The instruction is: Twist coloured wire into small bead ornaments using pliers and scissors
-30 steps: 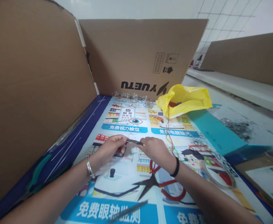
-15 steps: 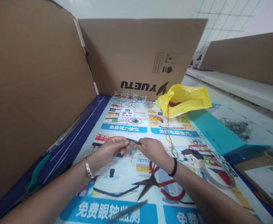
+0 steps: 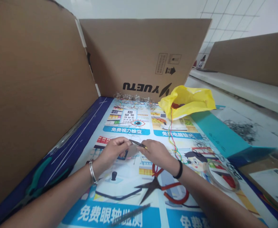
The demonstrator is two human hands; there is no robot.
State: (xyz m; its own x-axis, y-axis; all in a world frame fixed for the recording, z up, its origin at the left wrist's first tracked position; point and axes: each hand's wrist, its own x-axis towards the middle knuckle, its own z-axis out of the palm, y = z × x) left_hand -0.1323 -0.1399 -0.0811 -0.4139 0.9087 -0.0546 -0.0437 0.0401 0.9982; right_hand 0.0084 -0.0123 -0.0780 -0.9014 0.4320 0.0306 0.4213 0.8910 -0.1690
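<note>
My left hand point(image 3: 116, 150), wearing a silver bangle, pinches with thumb and forefinger at the tip of dark, slender tweezers point(image 3: 138, 144). What lies in that pinch is too small to make out. My right hand point(image 3: 156, 153), with a black band at the wrist, is closed around the other end of the tweezers. Fine wire point(image 3: 135, 158) shows faintly below and between the hands. Red-handled scissors point(image 3: 154, 185) lie part open just under my right hand. A dark, thin ridged strip point(image 3: 130, 215) lies nearer to me.
Teal-handled pliers point(image 3: 38, 180) lie left by a cardboard wall point(image 3: 34, 79). Tangled wire pieces point(image 3: 134, 99) sit at the back. A yellow bag point(image 3: 191, 101) trails coloured cords point(image 3: 173, 142). A tape roll point(image 3: 222, 175) and a teal box flap point(image 3: 222, 136) are on the right.
Both hands stay together at the tweezers. My left wrist has shifted slightly, and my right hand and forearm have moved a little; more of the teal-handled pliers shows.
</note>
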